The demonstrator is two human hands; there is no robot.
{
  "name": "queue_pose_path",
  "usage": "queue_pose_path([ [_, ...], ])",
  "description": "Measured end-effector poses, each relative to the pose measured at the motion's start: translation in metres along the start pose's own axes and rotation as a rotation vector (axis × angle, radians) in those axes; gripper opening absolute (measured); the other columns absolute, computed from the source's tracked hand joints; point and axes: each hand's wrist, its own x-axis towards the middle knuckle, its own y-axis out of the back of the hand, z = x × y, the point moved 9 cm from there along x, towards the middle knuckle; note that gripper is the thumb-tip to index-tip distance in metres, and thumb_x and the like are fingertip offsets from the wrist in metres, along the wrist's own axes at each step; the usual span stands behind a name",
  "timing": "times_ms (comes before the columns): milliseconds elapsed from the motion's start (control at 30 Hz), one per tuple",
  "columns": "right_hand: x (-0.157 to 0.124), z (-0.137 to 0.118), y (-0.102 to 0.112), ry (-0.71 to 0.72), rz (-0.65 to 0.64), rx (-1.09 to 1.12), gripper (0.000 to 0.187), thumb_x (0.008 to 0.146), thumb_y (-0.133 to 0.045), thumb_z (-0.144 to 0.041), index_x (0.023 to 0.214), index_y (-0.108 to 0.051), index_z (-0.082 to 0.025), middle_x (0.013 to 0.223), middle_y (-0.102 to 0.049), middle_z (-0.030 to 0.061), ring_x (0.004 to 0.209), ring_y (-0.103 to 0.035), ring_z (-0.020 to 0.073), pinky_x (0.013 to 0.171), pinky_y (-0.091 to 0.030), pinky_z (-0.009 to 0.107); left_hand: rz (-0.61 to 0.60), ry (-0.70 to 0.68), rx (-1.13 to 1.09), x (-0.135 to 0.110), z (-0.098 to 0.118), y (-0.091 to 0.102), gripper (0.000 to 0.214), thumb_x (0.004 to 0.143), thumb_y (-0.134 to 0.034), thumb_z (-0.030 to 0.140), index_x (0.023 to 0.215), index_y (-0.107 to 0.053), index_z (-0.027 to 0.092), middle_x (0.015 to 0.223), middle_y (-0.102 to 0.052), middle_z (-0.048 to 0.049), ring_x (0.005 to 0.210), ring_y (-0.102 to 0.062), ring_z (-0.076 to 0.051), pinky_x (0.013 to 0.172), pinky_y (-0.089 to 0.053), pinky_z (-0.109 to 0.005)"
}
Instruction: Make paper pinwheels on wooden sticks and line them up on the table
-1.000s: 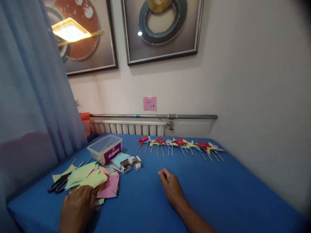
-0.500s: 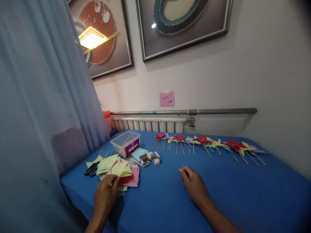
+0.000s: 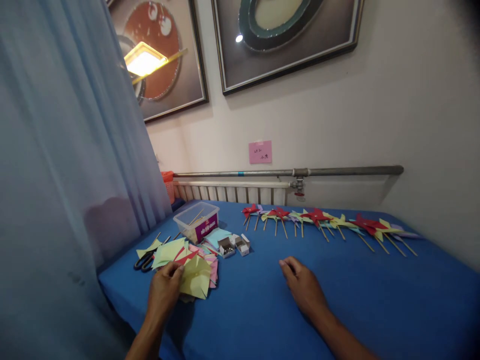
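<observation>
My left hand (image 3: 164, 291) pinches a yellow paper square (image 3: 195, 283) and lifts its edge off a pile of coloured paper squares (image 3: 176, 252) at the left of the blue table (image 3: 375, 300). My right hand (image 3: 304, 289) rests palm down on the blue cloth near the middle, fingers loosely curled, holding nothing. A row of several paper pinwheels on wooden sticks (image 3: 318, 220) lies along the far side of the table.
Black scissors (image 3: 144, 260) lie left of the pile. A clear plastic box with sticks (image 3: 195, 222) and two small open boxes of pins (image 3: 234, 246) stand behind it. A blue curtain (image 3: 56, 175) hangs at the left. A radiator and pipe (image 3: 285, 173) run along the wall.
The view has swung left and up. My left hand has taken hold of a yellow square and raised it off the pile. My right hand has stayed on the cloth.
</observation>
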Motion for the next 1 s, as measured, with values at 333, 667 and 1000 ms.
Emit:
queue_pose_path([
  [333,0.001,0.002,0.001,0.017,0.013,0.008,0.037,0.09,-0.045,-0.054,0.066,-0.048,-0.026,0.055,-0.046,-0.0043,0.055,-0.045,0.0167,0.056,-0.033,0.029,0.26,0.047,-0.02,0.011,0.015,0.017,0.03,0.089,-0.049,0.046,0.091,-0.067,0.022,0.083,-0.074,-0.0043,0.079,-0.069,-0.024,0.073,-0.048,-0.032],
  [667,-0.017,-0.014,-0.046,-0.148,-0.233,0.678,0.053,0.076,-0.073,-0.069,0.099,-0.071,-0.022,0.096,-0.076,0.0094,0.086,-0.07,0.0259,0.078,-0.052,0.037,0.164,-0.505,0.081,-0.023,0.141,-0.074,0.027,0.101,-0.045,0.032,0.087,-0.066,0.022,0.084,-0.072,-0.0058,0.08,-0.066,-0.022,0.076,-0.046,-0.033],
  [1000,0.001,0.018,-0.018,-0.303,0.053,1.182,0.043,0.064,-0.089,-0.055,0.078,-0.065,-0.022,0.092,-0.079,0.0057,0.102,-0.073,0.0315,0.084,-0.059,0.041,0.044,-1.294,0.229,-0.113,0.236,-0.188,0.022,0.095,-0.056,0.012,0.076,-0.062,0.021,0.073,-0.063,-0.0063,0.07,-0.059,-0.021,0.07,-0.04,-0.038],
])
